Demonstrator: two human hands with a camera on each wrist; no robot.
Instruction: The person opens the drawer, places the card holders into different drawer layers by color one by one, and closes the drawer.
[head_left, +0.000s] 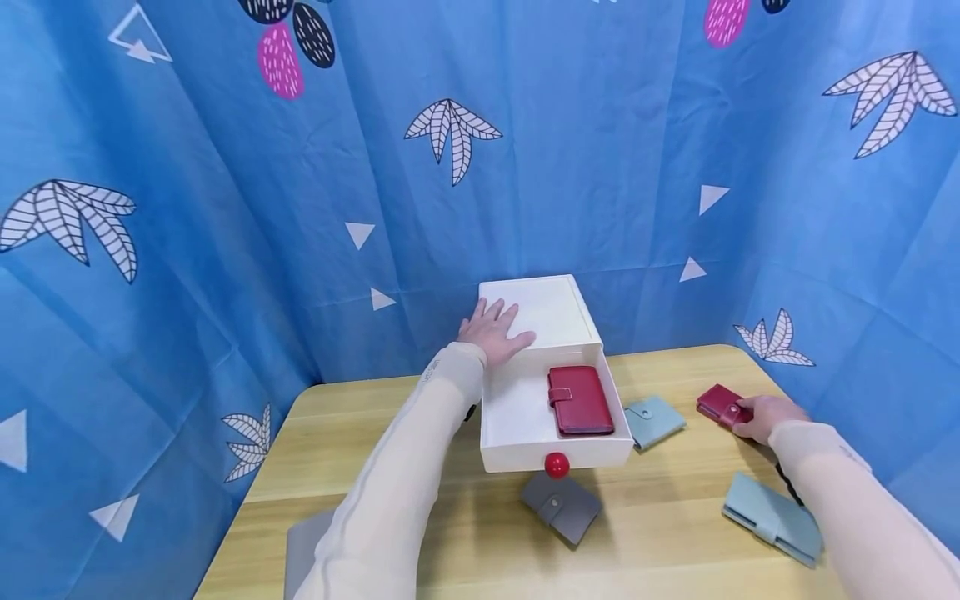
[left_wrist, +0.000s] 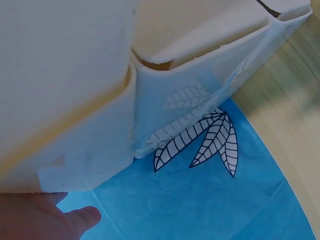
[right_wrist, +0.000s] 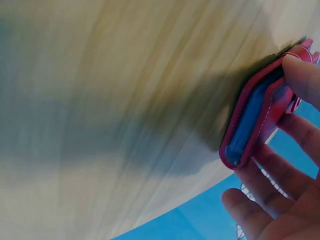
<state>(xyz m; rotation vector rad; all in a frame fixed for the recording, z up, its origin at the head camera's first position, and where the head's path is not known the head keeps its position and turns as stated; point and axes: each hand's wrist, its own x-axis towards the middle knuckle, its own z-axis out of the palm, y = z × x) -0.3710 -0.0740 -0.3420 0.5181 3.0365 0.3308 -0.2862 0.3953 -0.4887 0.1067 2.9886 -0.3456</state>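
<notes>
My left hand [head_left: 495,331] rests with spread fingers on the top of a white drawer box [head_left: 555,312]. Its drawer [head_left: 517,417] is pulled out and has a round red knob [head_left: 557,465]. Inside lies a larger dark red snap wallet [head_left: 585,402]. At the right, my right hand [head_left: 772,416] pinches a small red card holder [head_left: 722,405] by its near end, thumb on one face and fingers on the other. The right wrist view shows the holder [right_wrist: 250,112] edge-on, with clear bluish sleeves between its covers, close over the table.
A small light blue card holder [head_left: 656,422] lies right of the drawer, and a longer light blue wallet [head_left: 776,518] lies near my right forearm. Below the drawer front sits a grey card holder [head_left: 562,507]. A grey object [head_left: 303,546] shows beside my left sleeve. Blue curtain [head_left: 450,225] surrounds the wooden table [head_left: 360,433].
</notes>
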